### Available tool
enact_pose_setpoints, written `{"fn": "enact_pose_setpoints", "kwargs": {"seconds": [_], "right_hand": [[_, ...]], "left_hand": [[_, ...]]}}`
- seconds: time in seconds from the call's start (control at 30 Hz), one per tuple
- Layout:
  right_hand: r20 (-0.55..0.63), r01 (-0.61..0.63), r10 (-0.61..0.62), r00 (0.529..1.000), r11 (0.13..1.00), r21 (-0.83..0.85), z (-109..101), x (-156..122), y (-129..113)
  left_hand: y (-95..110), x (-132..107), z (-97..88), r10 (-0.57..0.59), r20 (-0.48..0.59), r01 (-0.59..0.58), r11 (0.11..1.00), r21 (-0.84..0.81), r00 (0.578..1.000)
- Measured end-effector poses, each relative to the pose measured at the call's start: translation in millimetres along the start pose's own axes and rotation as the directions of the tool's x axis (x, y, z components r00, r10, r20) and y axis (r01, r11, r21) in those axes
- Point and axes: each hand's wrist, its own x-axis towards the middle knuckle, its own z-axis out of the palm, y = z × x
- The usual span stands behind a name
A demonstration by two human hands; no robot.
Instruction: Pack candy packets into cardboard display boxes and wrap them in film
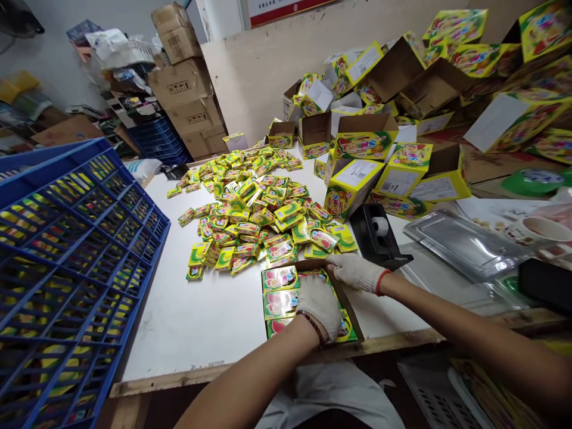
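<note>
An open-topped display box [351, 310] lies at the table's front edge, partly filled with rows of small yellow-green packs [280, 302] showing watermelon pictures. My left hand [319, 304], in a white knit glove, rests palm down over the packs inside it. Its fingers lie flat and stretched forward, and the packs beneath are hidden. With the thumb and fingers of my gloved right hand [357, 272], I pinch the box's far right corner. Just beyond the box spreads a large heap of loose packs [250, 214].
A blue plastic crate [147, 238] full of packs stands tilted at the left. Behind my right hand is a black tape dispenser [379, 235]. Display cartons [353, 185] crowd the back right, near a clear plastic tray [465, 241] and a cup [543, 229]. Brown cartons [187, 89] are stacked behind.
</note>
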Motion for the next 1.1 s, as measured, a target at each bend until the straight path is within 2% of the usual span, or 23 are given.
{"fn": "enact_pose_setpoints", "kwargs": {"seconds": [0.13,0.27,0.4,0.5,0.6,0.67,0.73,0.77,0.83,0.9,1.0,1.1], "right_hand": [[0.0,0.036,-0.036,0.999,0.999,0.016,4,-4,-6],[-0.012,0.044,-0.043,0.999,0.999,0.026,1,-6,-7],[-0.04,0.052,-0.05,0.998,0.998,0.046,6,-3,-3],[-0.048,0.034,-0.031,0.998,0.997,0.063,10,-3,-1],[-0.161,0.053,-0.042,0.986,0.997,0.059,10,-8,-5],[-0.241,0.152,-0.142,0.96,0.988,0.022,9,-12,-13],[-0.204,0.236,-0.24,0.949,0.971,-0.044,8,-14,-23],[-0.153,0.232,-0.242,0.958,0.97,-0.076,8,-13,-28],[-0.08,0.165,-0.177,0.981,0.977,-0.139,11,-9,-38],[-0.064,0.089,-0.103,0.993,0.978,-0.187,17,-2,-46],[-0.061,0.063,-0.079,0.995,0.972,-0.226,31,8,-54],[-0.057,0.053,-0.07,0.996,0.965,-0.258,43,14,-61]], "left_hand": [[-9,13,4.6,0.045,0.014,-0.045,0.999,-0.009,0.999],[-13,13,5.8,0.053,-0.003,-0.053,0.999,-0.011,0.999],[-11,13,0.3,0.028,-0.057,-0.03,0.999,-0.019,0.998],[-7,13,-7.2,0.007,-0.036,-0.007,1.0,0.007,0.999],[-3,9,-15.2,-0.038,-0.008,0.039,0.996,0.076,0.999],[-5,5,-18.4,-0.04,-0.017,0.042,0.987,0.154,0.999],[-11,2,-18.5,-0.013,-0.038,0.021,0.976,0.219,0.999],[-16,2,-17.3,0.004,-0.045,0.007,0.972,0.234,0.999],[-26,3,-13.0,0.036,-0.046,-0.025,0.975,0.22,0.998],[-33,5,-7.0,0.057,-0.036,-0.049,0.981,0.189,0.998],[-36,11,4.0,0.067,-0.039,-0.06,0.985,0.161,0.997],[-35,20,16.2,0.064,-0.09,-0.061,0.998,0.031,0.994]]}}
